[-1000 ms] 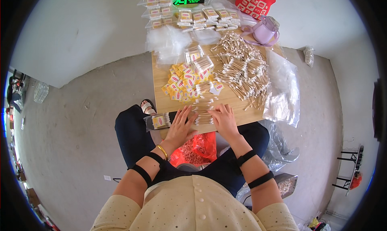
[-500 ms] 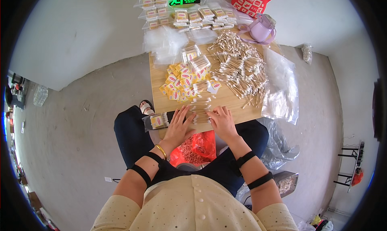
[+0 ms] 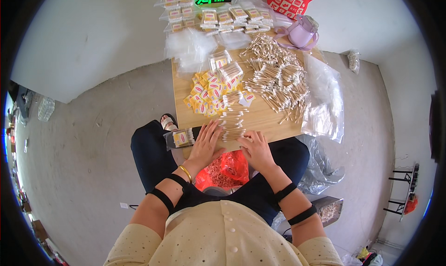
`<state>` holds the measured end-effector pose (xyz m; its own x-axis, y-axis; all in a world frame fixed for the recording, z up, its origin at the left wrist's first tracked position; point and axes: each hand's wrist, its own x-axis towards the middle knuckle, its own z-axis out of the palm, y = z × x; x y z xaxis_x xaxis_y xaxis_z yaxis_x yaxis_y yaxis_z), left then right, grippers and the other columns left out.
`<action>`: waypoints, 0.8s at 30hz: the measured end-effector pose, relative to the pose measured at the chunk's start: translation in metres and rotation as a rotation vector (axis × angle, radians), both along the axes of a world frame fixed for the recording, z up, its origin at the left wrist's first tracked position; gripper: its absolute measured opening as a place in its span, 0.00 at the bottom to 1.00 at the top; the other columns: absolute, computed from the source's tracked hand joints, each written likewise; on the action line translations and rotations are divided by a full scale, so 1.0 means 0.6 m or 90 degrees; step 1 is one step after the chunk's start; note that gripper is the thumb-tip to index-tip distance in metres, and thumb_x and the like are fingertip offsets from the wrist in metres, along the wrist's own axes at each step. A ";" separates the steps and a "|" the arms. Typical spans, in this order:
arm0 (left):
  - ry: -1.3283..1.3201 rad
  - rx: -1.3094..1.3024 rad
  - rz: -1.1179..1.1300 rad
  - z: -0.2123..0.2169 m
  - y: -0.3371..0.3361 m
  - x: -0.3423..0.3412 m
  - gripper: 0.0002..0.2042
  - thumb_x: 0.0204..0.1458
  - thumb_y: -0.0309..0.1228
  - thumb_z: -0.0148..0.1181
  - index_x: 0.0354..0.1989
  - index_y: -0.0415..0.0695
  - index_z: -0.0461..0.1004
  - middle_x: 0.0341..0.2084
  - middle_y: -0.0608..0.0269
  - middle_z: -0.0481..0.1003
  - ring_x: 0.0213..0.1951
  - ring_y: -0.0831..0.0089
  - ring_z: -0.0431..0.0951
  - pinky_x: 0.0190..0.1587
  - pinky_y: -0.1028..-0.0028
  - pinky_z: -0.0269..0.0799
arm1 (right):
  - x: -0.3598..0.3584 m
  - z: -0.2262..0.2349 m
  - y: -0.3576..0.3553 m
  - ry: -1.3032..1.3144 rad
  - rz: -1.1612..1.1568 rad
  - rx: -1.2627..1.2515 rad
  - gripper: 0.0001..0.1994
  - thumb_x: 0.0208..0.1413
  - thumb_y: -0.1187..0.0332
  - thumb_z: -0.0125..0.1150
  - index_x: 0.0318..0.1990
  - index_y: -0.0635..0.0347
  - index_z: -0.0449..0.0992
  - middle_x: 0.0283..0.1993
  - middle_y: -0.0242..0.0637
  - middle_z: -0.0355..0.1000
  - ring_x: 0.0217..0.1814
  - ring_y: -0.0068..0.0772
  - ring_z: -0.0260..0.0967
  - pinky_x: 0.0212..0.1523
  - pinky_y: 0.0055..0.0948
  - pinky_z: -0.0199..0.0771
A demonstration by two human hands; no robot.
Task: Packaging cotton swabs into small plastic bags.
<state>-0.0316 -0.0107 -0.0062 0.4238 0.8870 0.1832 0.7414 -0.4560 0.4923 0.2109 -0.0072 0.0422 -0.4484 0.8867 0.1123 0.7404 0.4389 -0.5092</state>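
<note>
A column of cotton swabs [image 3: 232,124] lies crosswise near the table's front edge, its sticks roughly parallel. Flat beside their left ends rests my left hand [image 3: 207,140], fingers stretched out and slightly spread. My right hand [image 3: 256,149] hovers by the lower right ends, fingers bent and apart, with nothing visible in them. A small swab bundle [image 3: 232,98] sits just above the column. Farther up are packed swab bundles [image 3: 230,72], beside a heap of yellow printed cards [image 3: 204,95]. At my left hand's outer side lies a bagged swab pack [image 3: 183,138].
A large pile of loose swabs [image 3: 278,80] covers the table's right half, with clear plastic bags [image 3: 323,98] along that edge. Finished packs [image 3: 225,19], a purple container [image 3: 301,33] and a red bag [image 3: 290,1] stand at the back. Below the edge is a red bag of swabs [image 3: 227,170].
My right hand has drawn back slightly, down and to the right, off the swab ends. The left hand stays nearly where it was.
</note>
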 end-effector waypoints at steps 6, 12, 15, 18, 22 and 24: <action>-0.009 0.009 -0.003 0.001 0.002 0.002 0.41 0.52 0.43 0.69 0.71 0.40 0.55 0.73 0.49 0.52 0.75 0.50 0.52 0.76 0.51 0.46 | -0.011 0.007 -0.013 -0.062 0.028 0.017 0.20 0.51 0.70 0.65 0.54 0.47 0.76 0.60 0.41 0.65 0.64 0.51 0.62 0.61 0.49 0.67; -0.010 0.012 -0.003 0.001 0.002 0.001 0.41 0.52 0.42 0.70 0.71 0.40 0.56 0.73 0.49 0.53 0.74 0.50 0.52 0.76 0.52 0.46 | -0.017 0.005 -0.009 -0.059 0.028 0.021 0.20 0.50 0.71 0.65 0.53 0.48 0.76 0.61 0.42 0.65 0.65 0.52 0.61 0.62 0.50 0.65; -0.009 0.011 -0.003 0.001 0.001 0.000 0.41 0.52 0.42 0.70 0.70 0.40 0.56 0.73 0.49 0.52 0.75 0.50 0.52 0.76 0.52 0.46 | -0.019 0.007 -0.007 -0.055 0.024 0.018 0.19 0.50 0.71 0.65 0.52 0.48 0.76 0.61 0.42 0.65 0.65 0.52 0.62 0.62 0.50 0.65; -0.003 0.007 -0.003 0.002 0.001 0.000 0.41 0.52 0.42 0.70 0.70 0.40 0.56 0.73 0.49 0.52 0.75 0.50 0.51 0.76 0.52 0.46 | -0.022 0.006 0.000 -0.040 0.013 0.020 0.18 0.50 0.71 0.65 0.51 0.49 0.77 0.61 0.42 0.65 0.64 0.52 0.62 0.62 0.49 0.66; 0.003 -0.004 -0.002 0.005 0.001 0.002 0.41 0.52 0.42 0.70 0.70 0.40 0.56 0.73 0.49 0.52 0.75 0.51 0.51 0.76 0.53 0.45 | -0.021 0.000 0.004 -0.037 0.013 0.029 0.17 0.51 0.71 0.65 0.49 0.49 0.77 0.61 0.42 0.65 0.64 0.52 0.62 0.61 0.49 0.66; 0.005 -0.005 -0.002 0.006 0.001 0.001 0.40 0.52 0.42 0.70 0.70 0.40 0.56 0.73 0.49 0.52 0.75 0.51 0.51 0.76 0.53 0.45 | -0.022 -0.001 0.005 -0.041 0.013 0.024 0.16 0.51 0.70 0.66 0.49 0.49 0.77 0.61 0.42 0.65 0.64 0.52 0.62 0.61 0.49 0.66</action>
<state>-0.0310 -0.0098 -0.0025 0.4279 0.8872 0.1724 0.7442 -0.4541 0.4899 0.1978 -0.0043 0.0418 -0.4740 0.8729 0.1156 0.7618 0.4724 -0.4433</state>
